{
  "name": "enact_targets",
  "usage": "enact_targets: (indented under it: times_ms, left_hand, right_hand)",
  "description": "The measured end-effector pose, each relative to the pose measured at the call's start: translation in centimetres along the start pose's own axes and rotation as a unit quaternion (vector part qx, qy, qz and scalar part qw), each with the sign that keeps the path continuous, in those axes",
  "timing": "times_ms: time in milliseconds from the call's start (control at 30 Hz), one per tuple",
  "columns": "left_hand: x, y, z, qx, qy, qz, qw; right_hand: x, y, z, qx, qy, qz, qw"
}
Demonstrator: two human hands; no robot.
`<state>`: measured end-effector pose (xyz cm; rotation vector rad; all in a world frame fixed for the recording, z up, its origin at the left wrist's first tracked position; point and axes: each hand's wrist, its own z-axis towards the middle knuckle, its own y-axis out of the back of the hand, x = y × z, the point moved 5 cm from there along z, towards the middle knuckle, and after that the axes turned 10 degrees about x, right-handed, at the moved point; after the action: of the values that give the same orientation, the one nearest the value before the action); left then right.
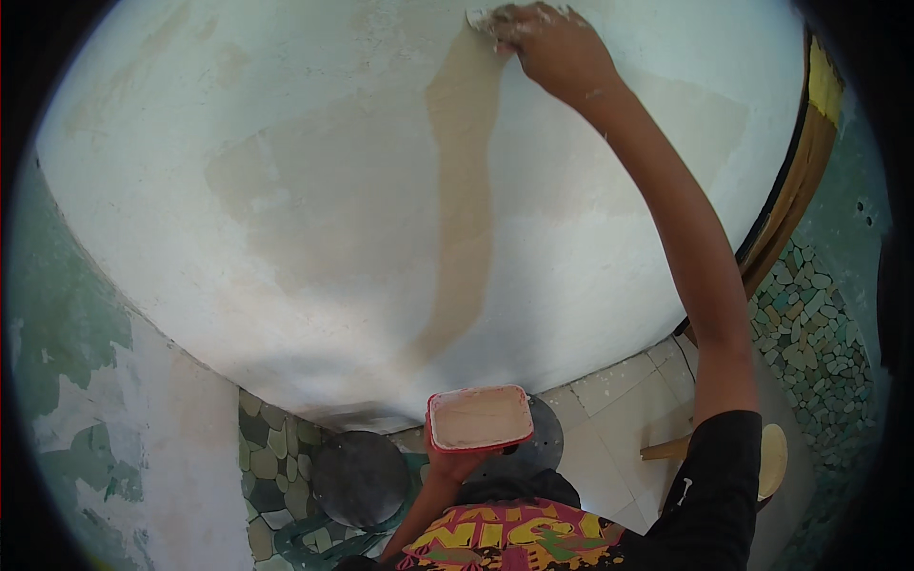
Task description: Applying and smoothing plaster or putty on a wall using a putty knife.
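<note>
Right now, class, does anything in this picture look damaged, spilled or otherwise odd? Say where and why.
Yes: the side wall at far left looks worn, its green surface broken by ragged pale patches. The right hand also has pale smears on its fingers. No spill stands out.

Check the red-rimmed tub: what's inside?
Pale pinkish-beige paste fills the visible inside of the tub. It covers the bottom, so its depth can't be seen. The left hand holds the tub; its fingers are mostly hidden.
</note>
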<state>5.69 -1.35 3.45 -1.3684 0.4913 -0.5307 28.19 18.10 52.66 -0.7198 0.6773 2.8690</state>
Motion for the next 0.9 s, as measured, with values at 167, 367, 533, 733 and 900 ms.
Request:
enact_targets:
  times_ms: [167, 367, 533, 733, 900]
  left_hand:
    - [-0.3, 1.5, -0.5, 0.037, 0.02, 0.008, 0.999]
    - [-0.3, 2.0, -0.6, 0.062, 0.014, 0.011, 0.998]
    - [0.1, 1.9, -0.8, 0.097, 0.019, 0.002, 0.995]
    - [-0.2, 1.8, -1.1, 0.044, -0.006, 0.0, 0.999]
    - [-0.6, 2.1, -1.7, 0.07, -0.012, 0.004, 0.997]
  right_hand:
    - [0.7, -0.6, -2.2, 0.044, -0.034, 0.046, 0.997]
    - [0.6, 1.6, -0.1, 0.023, -0.091, 0.105, 0.99]
    - [1.9, -0.9, -1.8, -0.213, 0.02, 0.1, 0.972]
    - [1.9, 1.3, -0.3, -0.034, -0.138, 0.067, 0.988]
    - [2.8, -1.2, -1.4, -0.003, -0.118, -0.035, 0.992]
